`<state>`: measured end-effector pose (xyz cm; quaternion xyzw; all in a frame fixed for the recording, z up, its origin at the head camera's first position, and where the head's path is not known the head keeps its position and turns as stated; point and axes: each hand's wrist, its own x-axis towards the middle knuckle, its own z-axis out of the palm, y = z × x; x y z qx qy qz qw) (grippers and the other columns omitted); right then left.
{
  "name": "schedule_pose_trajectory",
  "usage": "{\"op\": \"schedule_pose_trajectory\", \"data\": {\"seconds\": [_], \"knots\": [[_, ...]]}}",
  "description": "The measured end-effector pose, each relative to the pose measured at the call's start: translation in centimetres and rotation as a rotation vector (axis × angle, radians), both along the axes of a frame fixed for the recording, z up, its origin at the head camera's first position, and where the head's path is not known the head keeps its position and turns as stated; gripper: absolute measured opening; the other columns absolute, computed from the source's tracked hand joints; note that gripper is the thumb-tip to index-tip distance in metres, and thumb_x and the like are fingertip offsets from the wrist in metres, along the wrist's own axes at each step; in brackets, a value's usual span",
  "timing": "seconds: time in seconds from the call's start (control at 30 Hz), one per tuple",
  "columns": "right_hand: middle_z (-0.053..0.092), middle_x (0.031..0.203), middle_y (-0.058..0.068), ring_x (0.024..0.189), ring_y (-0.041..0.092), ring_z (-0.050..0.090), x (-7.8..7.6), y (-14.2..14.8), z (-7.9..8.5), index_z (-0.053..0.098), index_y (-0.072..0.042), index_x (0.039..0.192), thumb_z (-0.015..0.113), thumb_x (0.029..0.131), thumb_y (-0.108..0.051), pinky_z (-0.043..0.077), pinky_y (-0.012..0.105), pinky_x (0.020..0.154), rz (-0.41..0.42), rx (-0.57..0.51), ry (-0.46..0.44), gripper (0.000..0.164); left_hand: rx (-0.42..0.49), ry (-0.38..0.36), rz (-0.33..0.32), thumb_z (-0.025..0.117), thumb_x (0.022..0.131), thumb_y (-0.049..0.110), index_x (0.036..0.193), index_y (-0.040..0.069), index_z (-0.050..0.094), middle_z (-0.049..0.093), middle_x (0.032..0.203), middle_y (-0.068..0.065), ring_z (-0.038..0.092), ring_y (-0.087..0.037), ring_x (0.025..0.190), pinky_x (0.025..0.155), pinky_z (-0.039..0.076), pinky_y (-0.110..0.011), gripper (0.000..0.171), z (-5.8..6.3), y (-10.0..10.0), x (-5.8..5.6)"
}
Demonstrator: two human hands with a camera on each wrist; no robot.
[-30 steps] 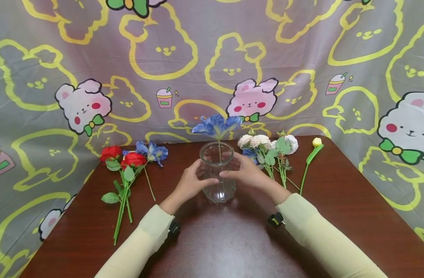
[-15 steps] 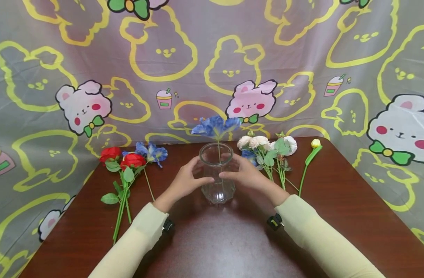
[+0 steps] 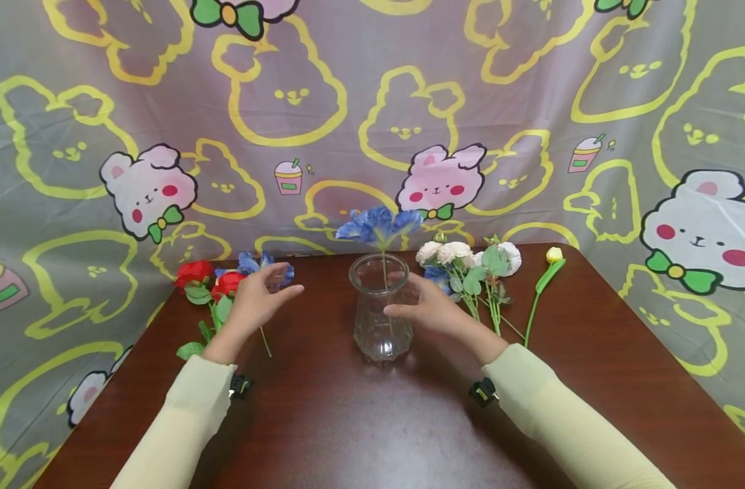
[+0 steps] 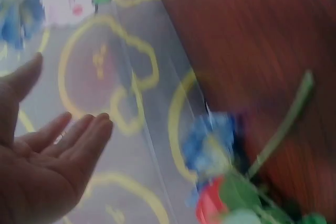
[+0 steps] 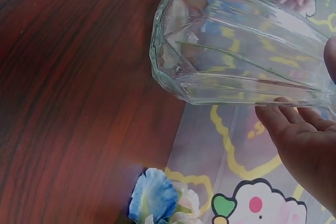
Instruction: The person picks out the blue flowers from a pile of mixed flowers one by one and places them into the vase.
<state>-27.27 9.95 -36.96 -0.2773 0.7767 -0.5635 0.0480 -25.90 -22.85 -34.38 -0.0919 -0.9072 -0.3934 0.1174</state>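
Your right hand [image 3: 432, 303] curves round the near side of the glass vase [image 3: 373, 329], thumb across the front and fingers reaching to the rear; how firmly they press cannot be told. The vase stands upright on the table [image 3: 372, 428], directly to the left of that hand's palm. One blue flower [image 3: 378, 227] stands in it, its bloom above your right hand and its stem running down inside the glass.

Your left hand [image 3: 256, 302] is spread wide, thumb well apart from the fingers, and holds nothing. It is clear of the vase, to the vase's left. Behind and beside it lie the red roses [image 3: 195, 273] and a second blue flower [image 3: 248, 263], both partly covered by the hand in the head view. To the right of and beyond your right hand lie pale flowers [image 3: 453, 252]; farther right is a yellow bud [image 3: 553, 255].

Handling: treat the vase as rigid, fairly heavy and breakable; smooth glass is likely to slip under a light touch. Support it at the narrower neck below the rim, or with both palms against the faceted body. Treat the flowers as light, with soft petals and springy stems: take each by the stem, below the bloom, and avoid squeezing petals.
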Motion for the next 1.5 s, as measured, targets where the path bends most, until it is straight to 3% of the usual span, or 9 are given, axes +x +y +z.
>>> {"op": "schedule_pose_trajectory", "data": {"seconds": [0.1,0.27,0.4,0.5,0.63,0.73,0.83,1.17,1.5], "knots": [[0.052,0.134,0.025,0.121,0.035,0.054,0.0,-0.1,-0.1,0.047,0.005,0.136,0.075,0.085,-0.007,0.044,0.043,0.101,0.003,0.0,-0.004,0.06,-0.067,-0.017,0.087,0.071,0.09,0.035,0.134,-0.005,0.052,0.057,0.13,-0.026,0.057,-0.041,0.114,0.091,0.048,-0.053,0.063,0.5,-2.4,0.4],[0.052,0.135,0.024,0.121,0.035,0.054,0.1,-0.1,0.0,0.047,0.004,0.136,0.075,0.085,-0.007,0.044,0.043,0.1,0.004,-0.005,-0.011,0.059,-0.107,-0.094,0.163,0.067,0.091,0.044,0.133,-0.008,0.052,0.056,0.128,-0.028,0.055,-0.043,0.115,0.09,0.047,-0.056,0.068,0.9,-5.8,1.0],[0.054,0.133,0.023,0.121,0.035,0.054,0.1,0.0,0.0,0.047,0.004,0.136,0.075,0.085,-0.007,0.045,0.043,0.1,0.002,-0.003,-0.014,0.059,-0.146,-0.13,0.214,0.067,0.09,0.044,0.13,-0.011,0.053,0.056,0.125,-0.031,0.055,-0.045,0.111,0.087,0.049,-0.056,0.069,0.5,-7.7,1.2],[0.054,0.133,0.022,0.121,0.035,0.054,0.1,0.0,-0.1,0.047,0.004,0.136,0.075,0.085,-0.008,0.044,0.043,0.1,-0.001,-0.002,-0.014,0.059,-0.205,-0.15,0.249,0.069,0.09,0.041,0.121,-0.012,0.059,0.061,0.116,-0.031,0.061,-0.042,0.098,0.077,0.053,-0.051,0.062,0.0,-8.8,1.3],[0.054,0.134,0.022,0.123,0.035,0.053,0.1,0.0,-0.1,0.047,0.004,0.136,0.074,0.086,-0.009,0.043,0.044,0.101,-0.002,-0.001,-0.007,0.058,-0.278,-0.242,0.267,0.07,0.089,0.037,0.09,-0.005,0.068,0.065,0.078,-0.017,0.057,-0.024,0.062,0.054,0.048,-0.037,0.042,-0.6,-9.9,1.3],[0.053,0.135,0.022,0.123,0.035,0.052,0.1,0.0,0.0,0.047,0.004,0.136,0.074,0.087,-0.01,0.044,0.044,0.101,0.001,-0.003,-0.008,0.058,-0.334,-0.32,0.271,0.071,0.088,0.035,0.06,0.006,0.056,0.044,0.052,0.0,0.036,-0.012,0.046,0.044,0.033,-0.029,0.043,-1.2,-10.4,1.3],[0.053,0.135,0.022,0.123,0.034,0.052,0.1,0.0,-0.1,0.047,0.003,0.137,0.074,0.087,-0.009,0.045,0.043,0.1,0.003,-0.007,-0.018,0.059,-0.381,-0.37,0.281,0.073,0.087,0.034,0.05,0.014,0.041,0.029,0.047,0.005,0.025,-0.009,0.044,0.044,0.026,-0.027,0.052,-1.9,-10.9,1.4],[0.053,0.134,0.022,0.123,0.035,0.053,0.2,0.0,-0.1,0.046,0.005,0.136,0.073,0.087,-0.006,0.045,0.042,0.099,0.003,-0.007,-0.009,0.058,-0.483,-0.471,0.261,0.079,0.081,0.034,0.054,0.013,0.045,0.034,0.052,0.003,0.041,-0.016,0.051,0.047,0.035,-0.033,0.048,-3.0,-10.8,1.8],[0.053,0.136,0.021,0.124,0.034,0.052,0.3,0.0,0.0,0.046,0.004,0.137,0.074,0.086,-0.006,0.044,0.043,0.1,-0.002,-0.001,-0.022,0.059,-0.55,-0.481,0.303,0.082,0.078,0.026,0.069,0.004,0.06,0.057,0.07,-0.012,0.054,-0.028,0.064,0.051,0.044,-0.04,0.032,-3.9,-10.6,1.7]]}}
